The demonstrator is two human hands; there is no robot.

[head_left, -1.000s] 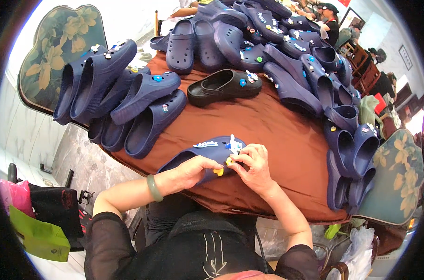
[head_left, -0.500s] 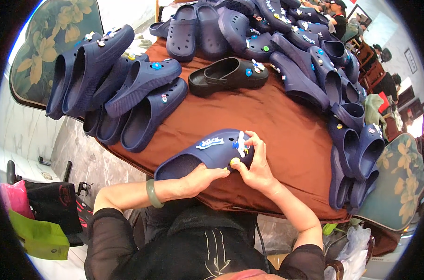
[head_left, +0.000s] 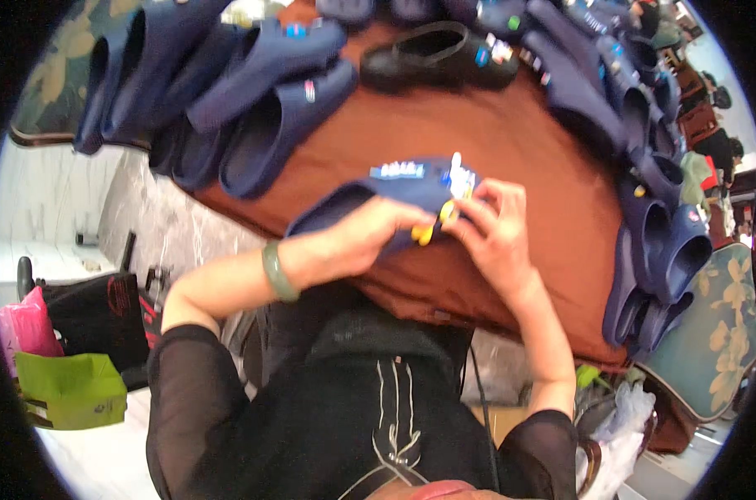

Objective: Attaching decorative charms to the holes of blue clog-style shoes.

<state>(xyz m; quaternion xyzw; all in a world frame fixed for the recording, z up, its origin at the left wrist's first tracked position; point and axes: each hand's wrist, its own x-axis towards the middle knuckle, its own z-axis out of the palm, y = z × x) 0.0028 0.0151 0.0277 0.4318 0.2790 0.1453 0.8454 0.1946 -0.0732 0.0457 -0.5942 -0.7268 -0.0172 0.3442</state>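
A navy clog [head_left: 328, 204] lies on the brown cloth before me, its open heel toward the left. White-and-blue charms [head_left: 459, 177] decorate its toe, and a pale lettered charm [head_left: 397, 171] sits on its upper side. My left hand [head_left: 357, 242], with a green bangle on the wrist, is closed on the clog's near side. Beside its fingertips is a yellow charm [head_left: 424, 234]. At the toe, my right hand [head_left: 499, 225] pinches another small yellow charm [head_left: 449, 212] between thumb and fingers. Motion blurs the charms; whether the pinched one is fastened, I cannot tell.
A black clog [head_left: 436, 71] stands farther back on the brown cloth [head_left: 511, 150]. Navy clogs [head_left: 286, 125] are grouped at the left, with more navy clogs [head_left: 661, 233] along the right. Flowered chair backs flank the table. A green bag [head_left: 74, 390] lies low at the left.
The view has shifted, so the table sits higher in the picture. My right fingers have closed around a yellow charm at the toe. A yellow charm now shows by my left fingertips.
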